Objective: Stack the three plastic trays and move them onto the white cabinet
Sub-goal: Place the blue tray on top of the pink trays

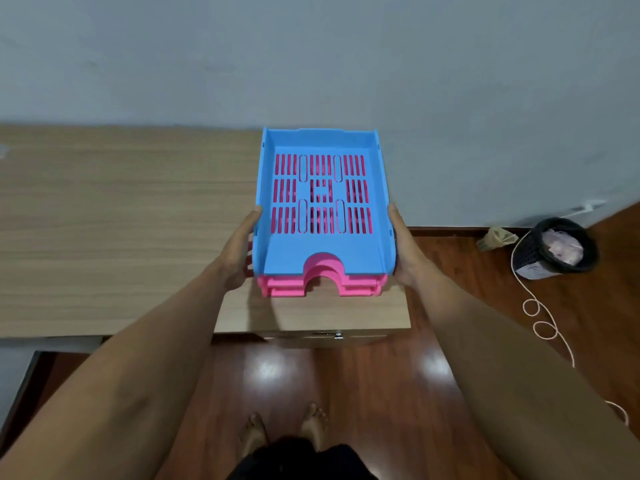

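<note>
A blue slotted plastic tray sits on top of two pink trays, all nested in one stack. My left hand grips the stack's left side and my right hand grips its right side. The stack is over a small light cabinet that stands against the wall; I cannot tell whether the stack rests on its top or hovers just above. A shadow falls on the cabinet top below the front of the stack.
A long wooden desk adjoins the cabinet on the left. On the wooden floor at the right stand a black waste basket, a crumpled paper bag and a white cord. My bare feet are below.
</note>
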The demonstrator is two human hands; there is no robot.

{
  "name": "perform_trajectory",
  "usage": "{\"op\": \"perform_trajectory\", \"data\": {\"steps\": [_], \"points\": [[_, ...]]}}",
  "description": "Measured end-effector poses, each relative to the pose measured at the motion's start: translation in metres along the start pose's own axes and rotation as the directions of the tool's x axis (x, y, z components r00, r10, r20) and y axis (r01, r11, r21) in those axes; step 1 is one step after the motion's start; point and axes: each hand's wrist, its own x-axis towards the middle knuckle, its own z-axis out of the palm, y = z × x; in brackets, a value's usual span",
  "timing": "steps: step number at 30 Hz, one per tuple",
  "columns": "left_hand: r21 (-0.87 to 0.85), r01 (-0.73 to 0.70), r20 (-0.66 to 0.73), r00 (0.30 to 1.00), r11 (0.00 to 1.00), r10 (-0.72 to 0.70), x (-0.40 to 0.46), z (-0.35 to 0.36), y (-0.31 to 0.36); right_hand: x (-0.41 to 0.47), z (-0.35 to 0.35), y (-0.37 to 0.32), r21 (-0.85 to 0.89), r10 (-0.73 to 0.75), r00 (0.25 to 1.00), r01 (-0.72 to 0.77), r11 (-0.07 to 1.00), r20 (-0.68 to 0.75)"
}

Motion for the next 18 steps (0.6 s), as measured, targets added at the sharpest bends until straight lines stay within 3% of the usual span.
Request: {"op": "perform_trajectory", "data": {"steps": [2, 4, 11, 18], "points": [[-0.124, -0.002, 0.113, 0.993, 0.992, 0.016, 0.005, -0.002, -0.009, 0.003, -0.002, 0.004, 0.087, 0.052, 0.997, -0.056, 0.995, 0.049], [-0.195, -0.021, 0.136, 0.99, 0.981, 0.048, 0.006, 0.0, -0.013, 0.007, -0.005, 0.007, 0.121, 0.06, 0.996, -0.068, 0.99, 0.07], [-0.206, -0.088, 0.01, 0.996, 0.975, 0.092, 0.008, 0.0, -0.013, 0.015, -0.009, 0.01, 0.138, 0.027, 1.0, -0.027, 0.99, 0.005], [-0.271, -0.09, 0.004, 0.996, 0.958, 0.095, 0.011, 0.0, -0.013, 0.021, -0.009, 0.011, 0.143, 0.025, 0.999, -0.021, 0.989, -0.031]]}}
